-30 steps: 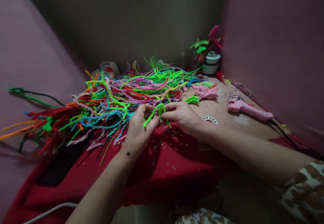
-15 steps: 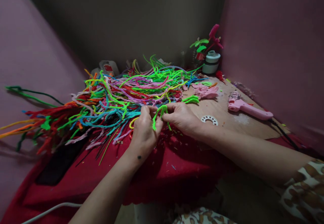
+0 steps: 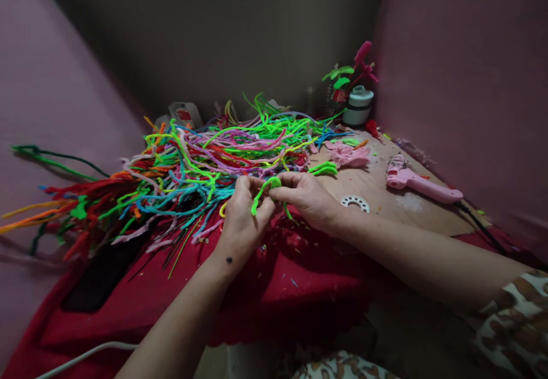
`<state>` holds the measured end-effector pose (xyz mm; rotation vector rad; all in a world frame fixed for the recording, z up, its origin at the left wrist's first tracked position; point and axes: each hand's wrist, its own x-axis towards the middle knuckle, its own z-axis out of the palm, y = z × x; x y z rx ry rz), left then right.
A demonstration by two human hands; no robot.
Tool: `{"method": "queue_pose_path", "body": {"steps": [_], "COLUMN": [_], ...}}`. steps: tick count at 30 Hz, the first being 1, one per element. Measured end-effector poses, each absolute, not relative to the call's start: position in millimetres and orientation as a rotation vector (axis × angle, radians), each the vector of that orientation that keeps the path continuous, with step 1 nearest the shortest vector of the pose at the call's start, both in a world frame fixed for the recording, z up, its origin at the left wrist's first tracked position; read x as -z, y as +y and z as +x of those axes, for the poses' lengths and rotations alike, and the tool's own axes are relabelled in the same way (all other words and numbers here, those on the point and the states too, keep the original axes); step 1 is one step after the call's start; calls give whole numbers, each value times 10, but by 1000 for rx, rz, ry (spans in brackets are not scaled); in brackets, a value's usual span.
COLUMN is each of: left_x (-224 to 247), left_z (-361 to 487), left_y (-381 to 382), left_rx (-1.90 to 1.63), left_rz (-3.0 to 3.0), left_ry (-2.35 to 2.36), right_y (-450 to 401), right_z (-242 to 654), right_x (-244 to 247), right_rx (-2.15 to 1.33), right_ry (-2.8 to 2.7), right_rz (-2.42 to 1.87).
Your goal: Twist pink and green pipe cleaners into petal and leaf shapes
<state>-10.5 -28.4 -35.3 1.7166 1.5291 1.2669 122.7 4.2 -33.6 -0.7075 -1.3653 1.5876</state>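
A bright green pipe cleaner (image 3: 262, 191) is bent into a loop between my two hands, above the front of the table. My left hand (image 3: 246, 208) is closed, pinching it near the fingertips, and one end lies across the thumb side. My right hand (image 3: 303, 199) pinches the same pipe cleaner from the right, with a tail hanging below the fingers. The fingertips of both hands nearly meet, and they partly hide the bend. Just behind them spreads a big heap of multicoloured pipe cleaners (image 3: 240, 153).
On the wooden board (image 3: 432, 213) at right lie a pink glue gun (image 3: 422, 186), a white ring piece with holes (image 3: 355, 202), folded green pieces (image 3: 323, 168) and pink pieces (image 3: 347, 154). A pale jar (image 3: 358, 105) stands behind. A dark flat object (image 3: 100, 279) rests on the red cloth (image 3: 295, 299).
The green pipe cleaner's upright loop has been drawn lower and tighter between my fingers. Its left end has swung left over my left hand. My right thumb has shifted slightly left.
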Motion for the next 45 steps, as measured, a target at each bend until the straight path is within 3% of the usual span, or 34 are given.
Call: {"method": "queue_pose_path", "body": {"steps": [6,14,18,22,32,45], "left_x": [247,227,190,137,5,-41], "left_z": [-96,-271,-305,-367,-440,-223], "left_y": [-360,-429,-439,-445,-459,-604], "left_rx": [-1337,-1443,-1243,-1265,-558,-232], "left_rz": [1474,2228,2353,2428,3027,3269], "left_ry": [1269,1305,1180,1214,1418,1579], "right_y": [114,148,187,176,166,149], "right_z": [1257,1296,1289,1289,1315,1310], "right_x": [328,280,366,349,345,326], "right_rx": [-1671,-1714,-1735,-1751,-1705,-1628], "right_ry": [-1296,-1308,-1358,-1390,-1491,-1535], "right_rz": [-677,-748,-685,-740,-804,-958]}}
